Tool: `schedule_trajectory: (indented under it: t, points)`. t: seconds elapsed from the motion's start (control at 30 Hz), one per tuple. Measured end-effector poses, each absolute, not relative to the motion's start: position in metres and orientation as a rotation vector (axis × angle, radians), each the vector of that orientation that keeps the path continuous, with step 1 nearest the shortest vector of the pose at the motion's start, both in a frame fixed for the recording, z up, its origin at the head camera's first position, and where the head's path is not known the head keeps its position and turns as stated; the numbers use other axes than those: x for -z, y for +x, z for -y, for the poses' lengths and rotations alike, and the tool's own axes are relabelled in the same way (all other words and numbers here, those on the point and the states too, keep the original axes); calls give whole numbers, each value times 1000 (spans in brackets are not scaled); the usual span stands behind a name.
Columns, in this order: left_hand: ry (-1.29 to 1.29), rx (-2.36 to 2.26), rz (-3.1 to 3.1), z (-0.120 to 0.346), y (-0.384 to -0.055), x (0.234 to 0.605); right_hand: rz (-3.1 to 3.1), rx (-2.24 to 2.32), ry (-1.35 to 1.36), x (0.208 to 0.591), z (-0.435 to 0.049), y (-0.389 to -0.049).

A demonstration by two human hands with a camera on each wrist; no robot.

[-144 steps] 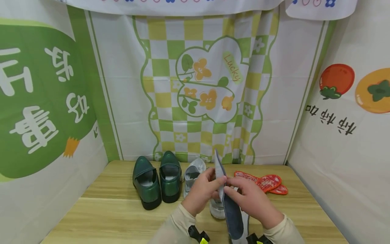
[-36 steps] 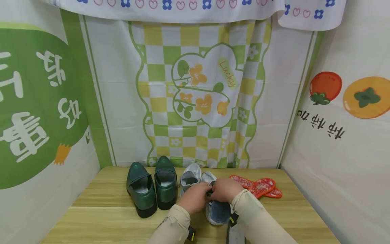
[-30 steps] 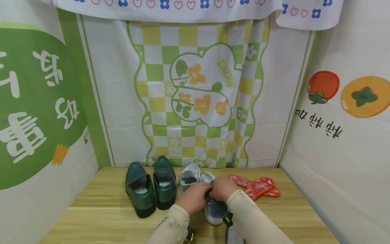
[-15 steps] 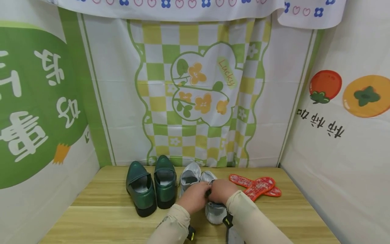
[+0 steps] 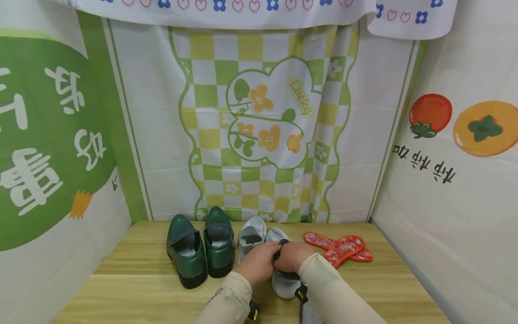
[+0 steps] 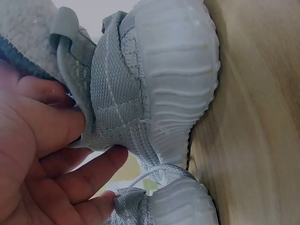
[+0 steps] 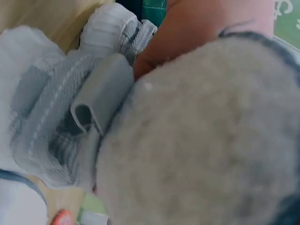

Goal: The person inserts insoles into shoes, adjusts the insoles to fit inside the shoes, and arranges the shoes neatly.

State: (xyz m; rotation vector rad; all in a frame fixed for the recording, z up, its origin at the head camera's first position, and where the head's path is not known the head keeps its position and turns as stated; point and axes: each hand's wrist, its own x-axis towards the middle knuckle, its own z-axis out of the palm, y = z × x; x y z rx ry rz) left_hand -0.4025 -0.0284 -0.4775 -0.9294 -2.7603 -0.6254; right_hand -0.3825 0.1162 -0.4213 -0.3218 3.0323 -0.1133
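Both hands work at the opening of a grey-white sneaker (image 5: 285,287). My left hand (image 5: 259,263) grips its collar; in the left wrist view its fingers bend around the knit edge of the sneaker (image 6: 115,89). My right hand (image 5: 292,258) holds a fleecy insole, its fingers mostly hidden in the head view. Close up in the right wrist view, the insole (image 7: 197,136) shows pale fuzz with a dark blue edge, its broad end outside the shoe beside the heel pull tab (image 7: 103,89). The matching sneaker (image 5: 252,229) stands to the left.
Green loafers (image 5: 188,252) stand at the left of the wooden table (image 5: 133,288). Red-edged insoles (image 5: 344,249) lie crossed on the right. Another grey insole (image 5: 310,314) lies at the front, partly under the right sleeve. Fabric-covered walls (image 5: 162,135) enclose the back and sides.
Earliest, both hands held the insole upright above the table; it is now down at the sneaker. Over the last second its blue underside has gone from the head view, baring the sneaker's heel.
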Motion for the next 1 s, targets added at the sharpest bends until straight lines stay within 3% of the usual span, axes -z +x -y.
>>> schedule_trajectory:
  t: [0.53,1.0]
  points:
    - [-958,678,2692,32,-403,477,-3193,237,-330,438,-118,-395]
    - [-927,765,2827,35,-405,477,-2971,242,-443,414,-120,-385]
